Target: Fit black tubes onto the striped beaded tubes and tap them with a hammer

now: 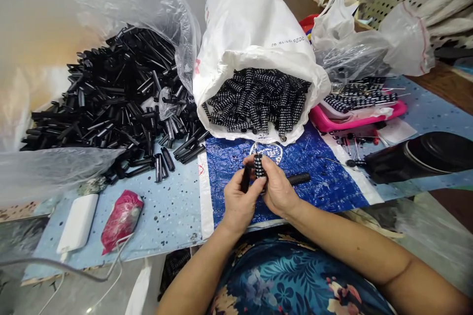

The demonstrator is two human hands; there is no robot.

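Gripping, upright: dotted black cylinder [259,166] in right hand [279,189] grip, long axis vertical; plain black tube [246,177] in left hand [239,204], near-vertical.

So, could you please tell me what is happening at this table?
A person holds a plain black tube in the left hand and a white-dotted black piece in the right hand, close together above a blue sheet. A heap of black tubes and a white sack of dotted pieces lie behind.

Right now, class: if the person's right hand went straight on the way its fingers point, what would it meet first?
The right hand points up and slightly left, away from the body. Beyond the dotted black roller in its grip, it would probably first meet the white sack of dotted rollers, though depth is unclear.
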